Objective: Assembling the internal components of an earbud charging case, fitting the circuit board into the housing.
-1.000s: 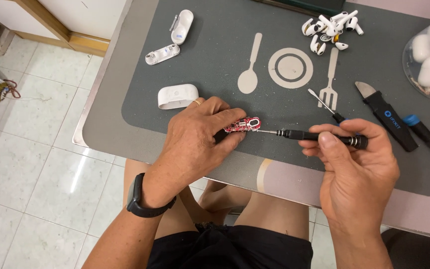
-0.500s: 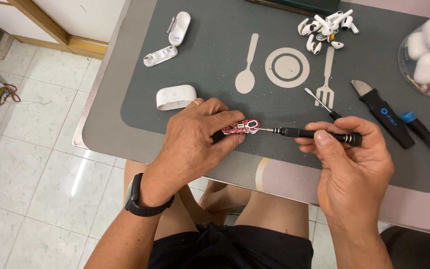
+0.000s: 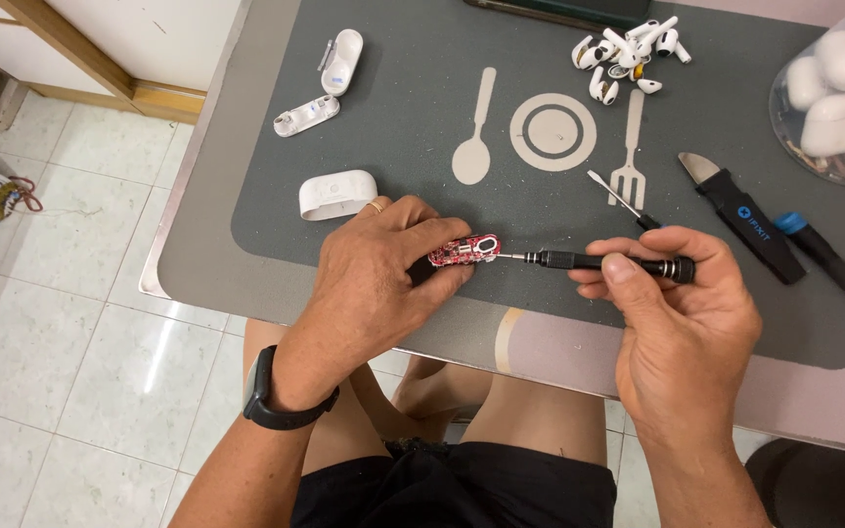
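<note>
Head view: left hand (image 3: 378, 269) pinches flat red circuit board (image 3: 464, 251); right hand (image 3: 682, 318) grips slim black screwdriver (image 3: 603, 262).

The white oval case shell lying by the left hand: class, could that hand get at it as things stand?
Probably yes. The white shell lies just beyond the left hand with bare mat between, but the hand is holding the red circuit board, so it must let go first.
</note>
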